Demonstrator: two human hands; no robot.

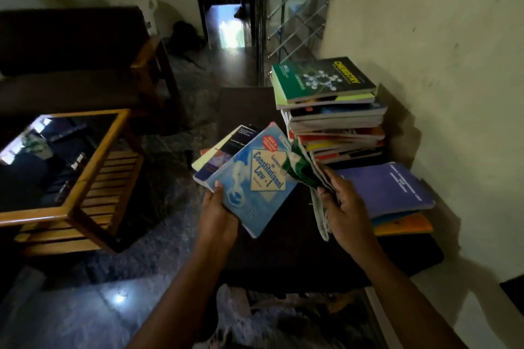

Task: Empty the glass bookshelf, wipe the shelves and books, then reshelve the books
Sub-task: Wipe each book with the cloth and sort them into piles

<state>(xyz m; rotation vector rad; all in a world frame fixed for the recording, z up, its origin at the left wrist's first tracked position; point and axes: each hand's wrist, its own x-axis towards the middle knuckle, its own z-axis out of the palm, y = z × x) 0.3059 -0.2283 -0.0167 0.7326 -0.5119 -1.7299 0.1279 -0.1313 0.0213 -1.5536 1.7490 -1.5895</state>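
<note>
My left hand (pixel 218 211) grips the lower corner of a light blue book titled "Constitutional Law - I" (pixel 249 178), held tilted above a dark low table (pixel 283 258). My right hand (pixel 344 204) holds a green and white cloth (pixel 300 164) whose end touches the book's right edge. Under the blue book lie a few more books (pixel 221 150) in a loose pile. A tall stack of books (pixel 334 119) with a green chemistry book on top stands by the wall. A purple book (pixel 388 187) lies on orange ones at the right.
A wooden coffee table with a glass top (pixel 68 167) stands at the left, with a dark sofa (pixel 71 59) behind it. A steel stair railing (pixel 283 22) rises behind the book stack. The pale wall (pixel 453 93) closes the right side.
</note>
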